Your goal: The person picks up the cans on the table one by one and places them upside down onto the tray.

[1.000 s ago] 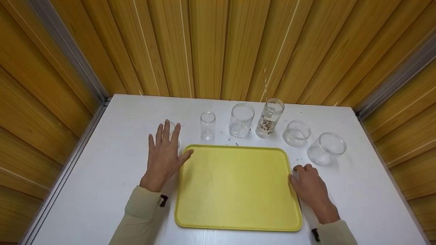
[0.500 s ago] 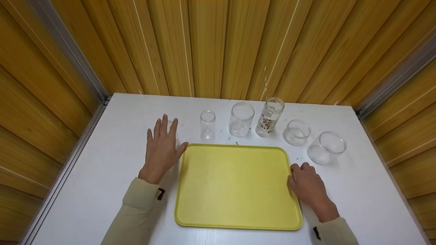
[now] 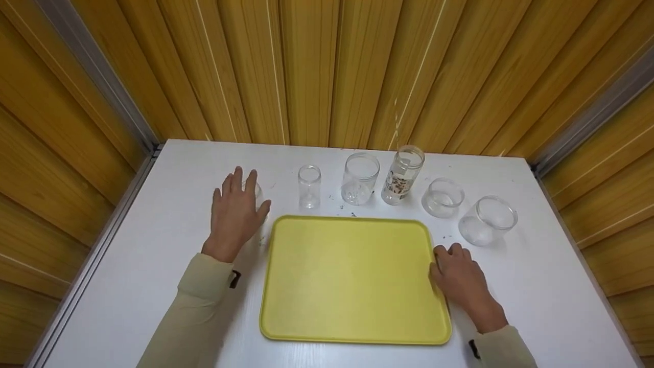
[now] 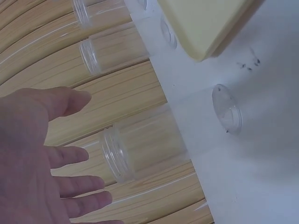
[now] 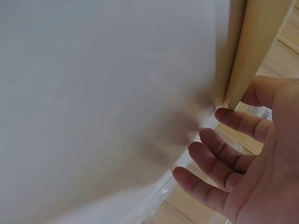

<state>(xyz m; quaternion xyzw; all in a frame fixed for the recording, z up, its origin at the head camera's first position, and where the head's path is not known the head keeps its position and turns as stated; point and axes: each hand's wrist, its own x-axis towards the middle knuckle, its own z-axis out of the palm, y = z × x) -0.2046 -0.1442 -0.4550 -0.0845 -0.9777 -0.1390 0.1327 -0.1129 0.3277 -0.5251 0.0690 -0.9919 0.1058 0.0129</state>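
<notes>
My left hand [image 3: 231, 217] hovers over the left of the white table, its fingers straight and spread. Beyond it stands an upright clear jar [image 4: 145, 144], partly hidden by the fingers in the head view; the left wrist view shows a gap between hand and jar. A yellow tray [image 3: 352, 281] with nothing on it lies at the front middle. At the tray's right rim my right hand [image 3: 462, 278] pinches the edge, thumb over the rim and fingers curled by its outer side. The right wrist view shows thumb and index fingertip at the tray wall.
Behind the tray stand a slim clear jar [image 3: 309, 189], a wider jar [image 3: 360, 179] and a tall jar [image 3: 402, 176] with a patterned label. To the right are a low jar [image 3: 443, 198] and a wide jar [image 3: 488, 222]. Yellow panelled walls [image 3: 306, 71] enclose the table.
My left hand has moved left and a little farther away, uncovering more of the jar's right side. My right hand has closed in slightly on the tray's rim. The jars stay put.
</notes>
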